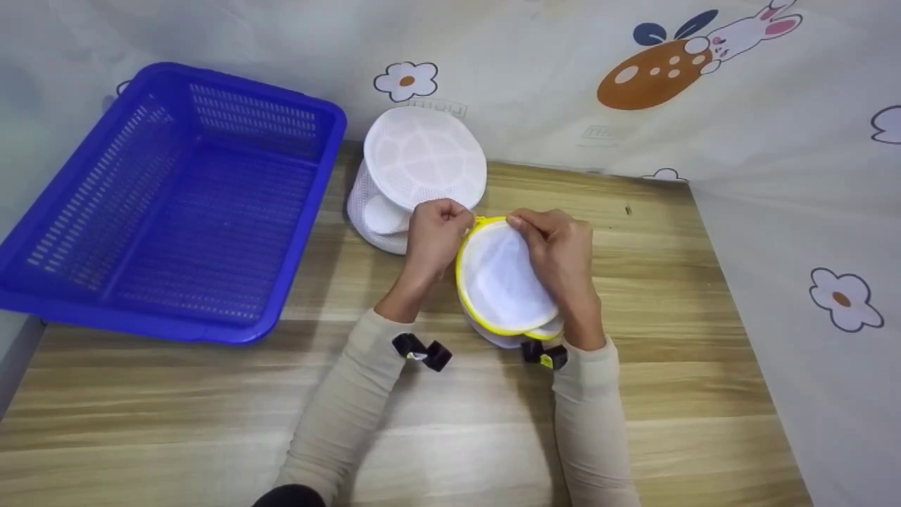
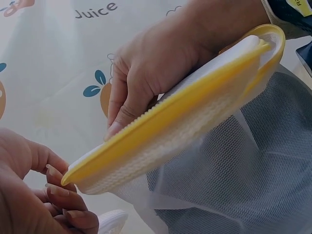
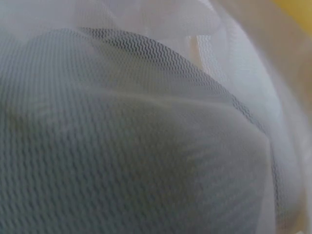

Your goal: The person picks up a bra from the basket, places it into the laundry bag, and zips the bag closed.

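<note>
A round white mesh laundry bag [image 1: 503, 274] with a yellow zipper rim stands tilted up between my hands. At its upper left edge my left hand [image 1: 435, 236] pinches the end of the yellow zipper [image 2: 190, 105]; its curled fingers [image 2: 66, 195] show in the left wrist view. My right hand [image 1: 563, 253] pinches the upper right of the rim, thumb against the lid. White netting [image 3: 136, 146] fills the right wrist view and hides the fingers there. The bag's lower body hangs loosely below the rim.
A white mesh bag [image 1: 426, 158] with a round flat top stands behind my left hand, near the wall. To the left is a large blue plastic basket [image 1: 299, 232]. Patterned sheeting [image 1: 535, 105] lines the back and right of the wooden table [image 1: 669, 352].
</note>
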Available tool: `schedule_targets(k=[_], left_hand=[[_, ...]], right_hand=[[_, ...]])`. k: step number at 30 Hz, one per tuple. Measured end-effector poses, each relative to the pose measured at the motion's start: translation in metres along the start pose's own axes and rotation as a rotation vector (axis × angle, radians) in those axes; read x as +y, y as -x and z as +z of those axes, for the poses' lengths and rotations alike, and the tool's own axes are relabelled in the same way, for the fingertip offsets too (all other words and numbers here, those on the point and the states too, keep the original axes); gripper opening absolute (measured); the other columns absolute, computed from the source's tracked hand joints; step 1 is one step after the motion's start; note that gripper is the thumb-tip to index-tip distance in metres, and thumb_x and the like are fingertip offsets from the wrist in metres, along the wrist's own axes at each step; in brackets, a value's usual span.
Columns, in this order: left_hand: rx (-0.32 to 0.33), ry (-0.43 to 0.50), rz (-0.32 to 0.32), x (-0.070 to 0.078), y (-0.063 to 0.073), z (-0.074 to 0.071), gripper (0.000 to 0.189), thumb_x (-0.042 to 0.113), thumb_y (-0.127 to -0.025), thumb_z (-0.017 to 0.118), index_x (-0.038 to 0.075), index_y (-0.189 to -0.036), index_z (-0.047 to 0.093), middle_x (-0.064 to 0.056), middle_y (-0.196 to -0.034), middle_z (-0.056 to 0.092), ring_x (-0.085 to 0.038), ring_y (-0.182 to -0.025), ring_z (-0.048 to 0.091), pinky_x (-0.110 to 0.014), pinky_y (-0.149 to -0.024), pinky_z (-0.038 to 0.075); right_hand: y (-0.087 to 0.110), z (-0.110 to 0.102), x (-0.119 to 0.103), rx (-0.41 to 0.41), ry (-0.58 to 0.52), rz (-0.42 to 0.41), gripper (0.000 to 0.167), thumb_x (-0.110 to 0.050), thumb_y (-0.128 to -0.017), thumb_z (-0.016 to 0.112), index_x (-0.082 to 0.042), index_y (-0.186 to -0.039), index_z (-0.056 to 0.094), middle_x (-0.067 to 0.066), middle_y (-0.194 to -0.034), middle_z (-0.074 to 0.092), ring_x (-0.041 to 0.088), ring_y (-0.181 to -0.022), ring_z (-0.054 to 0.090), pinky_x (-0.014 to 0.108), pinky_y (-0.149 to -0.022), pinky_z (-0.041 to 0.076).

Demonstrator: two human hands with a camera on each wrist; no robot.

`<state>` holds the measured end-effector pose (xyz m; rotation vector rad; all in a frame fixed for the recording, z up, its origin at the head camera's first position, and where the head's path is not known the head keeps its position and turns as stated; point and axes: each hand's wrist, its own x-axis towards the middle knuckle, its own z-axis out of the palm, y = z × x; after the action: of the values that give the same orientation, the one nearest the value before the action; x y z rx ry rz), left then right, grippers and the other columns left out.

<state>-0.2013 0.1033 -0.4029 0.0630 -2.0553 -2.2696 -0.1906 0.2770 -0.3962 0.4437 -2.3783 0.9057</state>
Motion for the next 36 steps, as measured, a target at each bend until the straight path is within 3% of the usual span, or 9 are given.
schedule_targets(k=[17,36], left_hand=[[-0.001,0.016,-0.018,0.0,0.0,-0.001,0.017,-0.006,-0.075,0.057,0.002,-0.06,0.06,0.004,-0.049,0.039,-0.006,-0.044,0.032,-0.019,-0.041,0.024],[-0.015,0.033,-0.03,0.001,0.0,-0.003,0.011,-0.005,-0.076,0.058,-0.006,-0.065,0.062,0.002,-0.049,0.04,-0.008,-0.045,0.035,-0.02,-0.043,0.027]], right_hand=[[-0.001,-0.008,0.009,0.032,0.018,0.003,0.011,-0.016,-0.084,0.073,-0.007,-0.086,0.078,0.005,-0.08,0.072,0.015,-0.069,0.068,0.032,-0.059,0.053],[-0.001,-0.013,0.009,0.036,0.022,0.094,0.014,-0.017,-0.086,0.072,-0.005,-0.089,0.078,0.007,-0.082,0.072,0.013,-0.074,0.068,0.029,-0.062,0.054]])
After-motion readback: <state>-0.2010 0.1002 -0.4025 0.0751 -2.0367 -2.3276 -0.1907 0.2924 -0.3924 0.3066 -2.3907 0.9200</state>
